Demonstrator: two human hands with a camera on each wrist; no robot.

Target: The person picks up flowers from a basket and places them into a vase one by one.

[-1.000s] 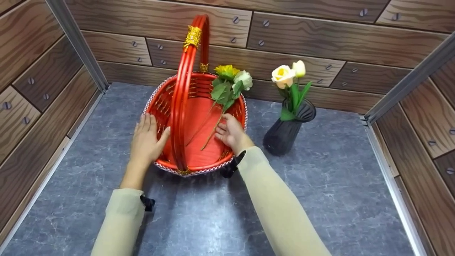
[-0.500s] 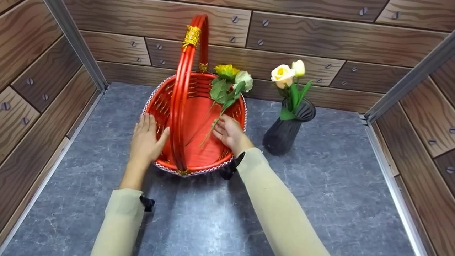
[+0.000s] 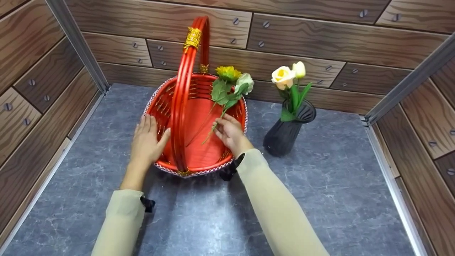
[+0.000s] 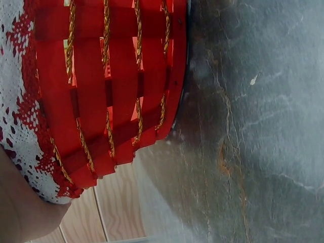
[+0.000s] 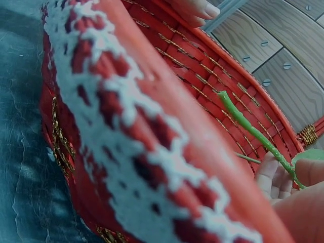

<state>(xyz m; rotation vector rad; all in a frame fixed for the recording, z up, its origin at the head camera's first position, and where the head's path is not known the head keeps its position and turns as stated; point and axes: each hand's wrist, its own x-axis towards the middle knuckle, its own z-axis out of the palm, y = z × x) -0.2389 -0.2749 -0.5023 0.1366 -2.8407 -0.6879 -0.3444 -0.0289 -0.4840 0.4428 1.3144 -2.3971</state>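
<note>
Centre: red basket (image 3: pixel 199 156) — stems of a yellow flower (image 3: pixel 228 73) and a white flower (image 3: pixel 245 84) slant inside, blooms toward upper right. Right hand (image 3: pixel 231 133): grip narrowed, pinching the white flower's stem. Left hand (image 3: pixel 146 140): straight fingers at left rim. Right: vase (image 3: pixel 280 138) holding cream blooms (image 3: pixel 283 76) — grey surface (image 3: pixel 199 217) along lower edge.

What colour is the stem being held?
The stem is green, seen best in the right wrist view.

The left grip (image 3: pixel 146 142) has fingers (image 3: pixel 153 123) straight, thumb (image 3: pixel 164 139) apart; the right grip (image 3: pixel 230 134) pinches.
</note>
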